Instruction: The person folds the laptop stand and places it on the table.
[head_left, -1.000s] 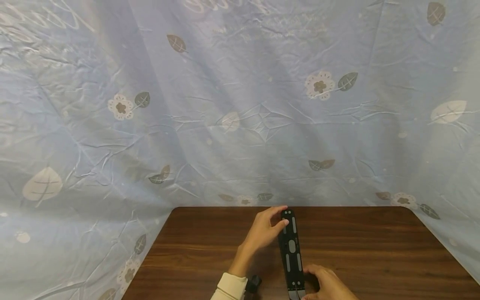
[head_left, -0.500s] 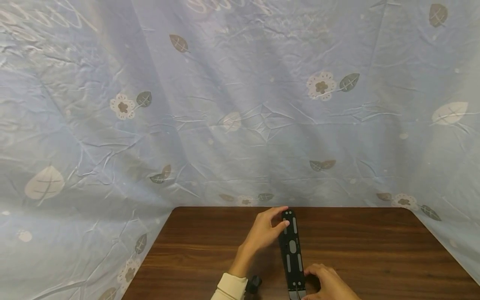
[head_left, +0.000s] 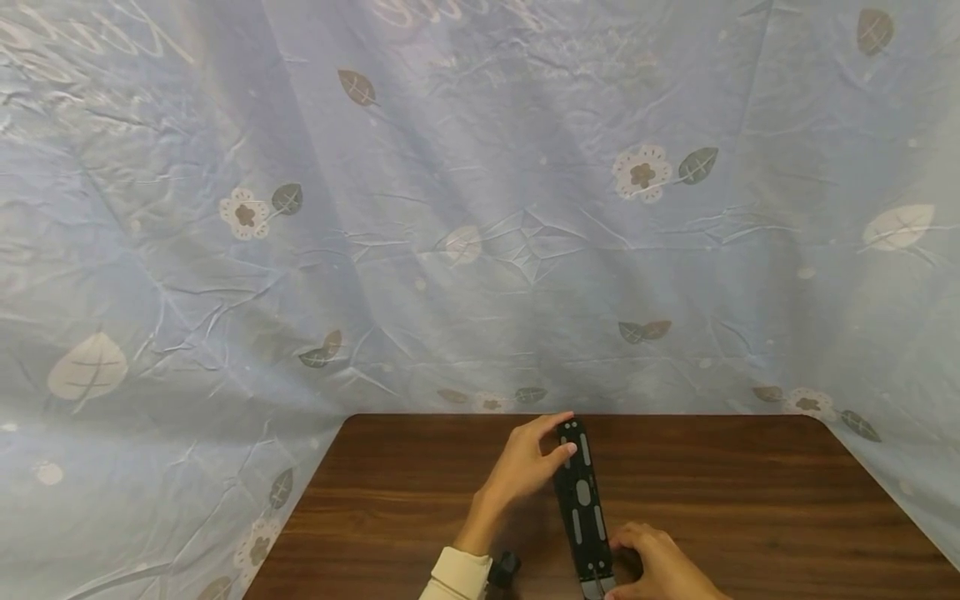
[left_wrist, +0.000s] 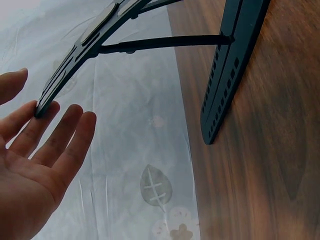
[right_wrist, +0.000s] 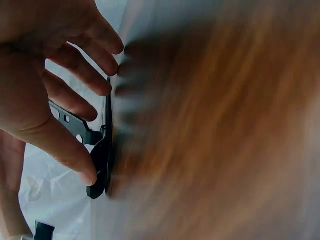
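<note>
A black folding laptop stand (head_left: 582, 500) with grey pads stands on the table. In the left wrist view, its slanted upper arm (left_wrist: 75, 55) rises away from the slotted base bar (left_wrist: 222, 90), with a thin strut (left_wrist: 160, 44) between them. My left hand (head_left: 521, 458) is at the raised far end; its fairly straight fingertips touch the tip and the thumb stands apart from it. At the near hinged end, my right hand (head_left: 656, 567) holds the stand, the thumb on the dark end piece (right_wrist: 102, 167) and the fingers curved along the side.
The brown wood-grain table (head_left: 750, 500) has its far edge against a pale blue curtain (head_left: 480, 250) printed with leaves and flowers. A small black device (head_left: 504, 570) sits at the left wrist by the cream sleeve (head_left: 459, 573).
The stand has turned slightly, its far end shifting a little left and its near end a little right. Both hands keep their places on it.
</note>
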